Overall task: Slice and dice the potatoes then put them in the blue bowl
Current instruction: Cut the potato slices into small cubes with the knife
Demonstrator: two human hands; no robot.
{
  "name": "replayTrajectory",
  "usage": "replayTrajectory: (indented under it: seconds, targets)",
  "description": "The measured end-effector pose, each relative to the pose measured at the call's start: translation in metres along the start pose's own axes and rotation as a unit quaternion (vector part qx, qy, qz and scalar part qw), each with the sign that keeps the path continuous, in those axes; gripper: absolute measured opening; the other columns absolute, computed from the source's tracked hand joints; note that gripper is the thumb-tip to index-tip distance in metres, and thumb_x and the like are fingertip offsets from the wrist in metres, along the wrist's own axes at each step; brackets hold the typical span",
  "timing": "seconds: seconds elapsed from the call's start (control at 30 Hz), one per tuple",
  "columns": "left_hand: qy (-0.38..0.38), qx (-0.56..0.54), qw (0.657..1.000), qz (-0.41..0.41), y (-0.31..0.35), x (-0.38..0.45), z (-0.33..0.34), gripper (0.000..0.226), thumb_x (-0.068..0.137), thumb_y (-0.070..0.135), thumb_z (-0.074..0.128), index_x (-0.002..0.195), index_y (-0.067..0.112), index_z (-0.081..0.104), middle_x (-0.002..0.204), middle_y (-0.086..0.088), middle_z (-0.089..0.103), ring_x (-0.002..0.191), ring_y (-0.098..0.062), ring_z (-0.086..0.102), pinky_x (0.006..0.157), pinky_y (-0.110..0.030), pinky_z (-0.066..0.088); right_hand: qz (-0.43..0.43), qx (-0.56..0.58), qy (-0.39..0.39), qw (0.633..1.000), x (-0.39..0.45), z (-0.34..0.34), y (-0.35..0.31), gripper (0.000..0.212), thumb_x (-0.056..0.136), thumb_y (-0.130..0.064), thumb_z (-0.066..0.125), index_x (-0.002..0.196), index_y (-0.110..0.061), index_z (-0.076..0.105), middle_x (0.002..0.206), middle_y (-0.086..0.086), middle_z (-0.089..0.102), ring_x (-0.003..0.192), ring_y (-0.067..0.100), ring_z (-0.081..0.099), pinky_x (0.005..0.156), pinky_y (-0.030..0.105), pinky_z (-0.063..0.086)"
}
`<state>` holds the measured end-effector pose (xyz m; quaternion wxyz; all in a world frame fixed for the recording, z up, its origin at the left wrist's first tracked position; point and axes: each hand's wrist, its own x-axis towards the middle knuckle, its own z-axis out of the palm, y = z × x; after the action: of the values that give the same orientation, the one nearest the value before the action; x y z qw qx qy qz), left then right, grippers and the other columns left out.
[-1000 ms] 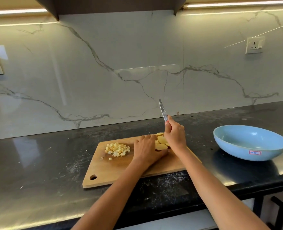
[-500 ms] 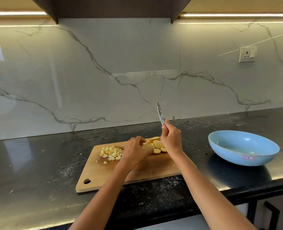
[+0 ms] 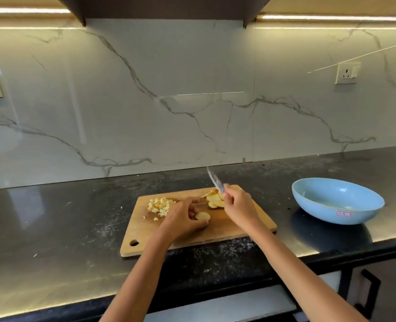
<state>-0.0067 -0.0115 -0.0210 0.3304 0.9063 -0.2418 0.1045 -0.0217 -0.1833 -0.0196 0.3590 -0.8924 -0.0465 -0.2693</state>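
Left hand (image 3: 183, 217) pinching one potato slice (image 3: 202, 215), right hand (image 3: 238, 206) gripping one knife (image 3: 215, 181), one blue bowl (image 3: 337, 201)

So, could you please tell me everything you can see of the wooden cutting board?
The cutting board is a tan wooden rectangle with rounded corners and a hanging hole at its near left corner. It lies flat on the black counter, turned slightly askew. On it lie a pile of diced potato, a cluster of slices and a single slice held by the left hand.
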Motion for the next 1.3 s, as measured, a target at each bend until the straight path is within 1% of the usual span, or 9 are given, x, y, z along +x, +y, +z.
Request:
replayTrajectory:
  seconds: [0.07,0.13,0.3,0.57,0.7,0.93,1.13,1.23,1.3]
  targets:
    - [0.001,-0.01,1.0,-0.005,0.0,0.0,-0.001,0.065,0.075,0.035,0.075,0.131,0.02,0.046,0.092,0.008,0.058,0.076,-0.002,0.052,0.063,-0.007,0.043,-0.006,-0.049,-0.071,0.996,-0.016,-0.006,-0.01,0.025,0.098,-0.01,0.04,0.091,-0.014,0.063,0.07,0.001,0.057,0.047,0.004,0.038,0.04,0.016,0.027]
    - [0.009,-0.01,1.0,-0.009,-0.002,0.002,-0.001,0.067,0.074,0.035,0.075,0.131,0.02,0.045,0.094,0.007,0.06,0.079,-0.005,0.054,0.065,-0.009,0.044,-0.019,-0.109,-0.11,0.988,-0.03,-0.009,-0.018,0.033,0.097,-0.009,0.039,0.067,-0.021,0.048,0.059,-0.005,0.043,0.047,0.006,0.036,0.04,0.018,0.025]
    - [0.016,-0.038,0.999,-0.033,-0.003,0.002,0.001,0.074,0.073,0.033,0.077,0.135,0.018,0.04,0.095,0.006,0.059,0.088,-0.009,0.058,0.073,-0.012,0.047,-0.035,-0.189,-0.107,0.976,-0.042,-0.004,-0.022,0.024,0.097,-0.016,0.039,0.1,-0.012,0.062,0.069,-0.007,0.049,0.059,0.006,0.045,0.045,0.016,0.027]
    - [0.02,-0.054,0.997,-0.05,-0.004,0.002,0.001,0.076,0.071,0.032,0.079,0.134,0.016,0.04,0.105,0.0,0.063,0.092,-0.01,0.059,0.083,-0.02,0.05,-0.028,-0.223,-0.139,0.964,-0.046,-0.008,-0.035,0.018,0.096,-0.017,0.045,0.106,-0.015,0.06,0.066,-0.013,0.041,0.068,0.01,0.049,0.049,0.017,0.031]
    - [0.015,-0.061,0.997,-0.051,-0.003,0.002,0.001,0.075,0.071,0.031,0.079,0.134,0.016,0.04,0.104,0.0,0.065,0.093,-0.01,0.06,0.084,-0.021,0.05,-0.012,-0.265,-0.165,0.95,-0.047,-0.01,-0.045,0.019,0.095,-0.014,0.045,0.106,-0.013,0.06,0.086,0.001,0.059,0.083,0.019,0.061,0.061,0.027,0.043]
    - [0.01,-0.063,0.997,-0.051,-0.004,0.004,0.001,0.072,0.071,0.029,0.079,0.131,0.013,0.043,0.102,-0.003,0.065,0.09,-0.012,0.06,0.084,-0.024,0.052,-0.056,-0.33,-0.221,0.916,-0.047,-0.014,-0.067,0.019,0.093,-0.006,0.049,0.11,-0.008,0.055,0.109,0.009,0.06,0.096,0.023,0.059,0.071,0.029,0.043]
    - [0.003,-0.061,0.996,-0.071,0.0,0.003,0.0,0.07,0.07,0.031,0.08,0.129,0.017,0.046,0.09,0.007,0.06,0.086,-0.009,0.059,0.072,-0.015,0.047,-0.047,-0.295,-0.263,0.917,-0.042,-0.027,-0.066,0.017,0.091,-0.005,0.05,0.078,-0.013,0.041,0.086,0.007,0.047,0.078,0.02,0.047,0.06,0.03,0.035]
    - [-0.004,-0.074,0.995,-0.073,0.0,0.0,0.0,0.069,0.069,0.03,0.08,0.128,0.018,0.047,0.088,0.008,0.059,0.084,-0.008,0.057,0.067,-0.011,0.046,-0.054,-0.307,-0.26,0.914,-0.049,-0.029,-0.066,0.008,0.091,-0.005,0.051,0.085,-0.011,0.049,0.088,0.009,0.052,0.072,0.017,0.044,0.058,0.029,0.034]
    - [-0.007,-0.081,0.994,-0.074,-0.002,0.001,0.0,0.069,0.069,0.03,0.08,0.129,0.019,0.047,0.089,0.008,0.059,0.084,-0.007,0.057,0.067,-0.011,0.046,-0.058,-0.313,-0.257,0.913,-0.054,-0.033,-0.065,0.022,0.091,-0.006,0.05,0.073,-0.014,0.041,0.075,0.001,0.046,0.059,0.014,0.038,0.05,0.024,0.029]
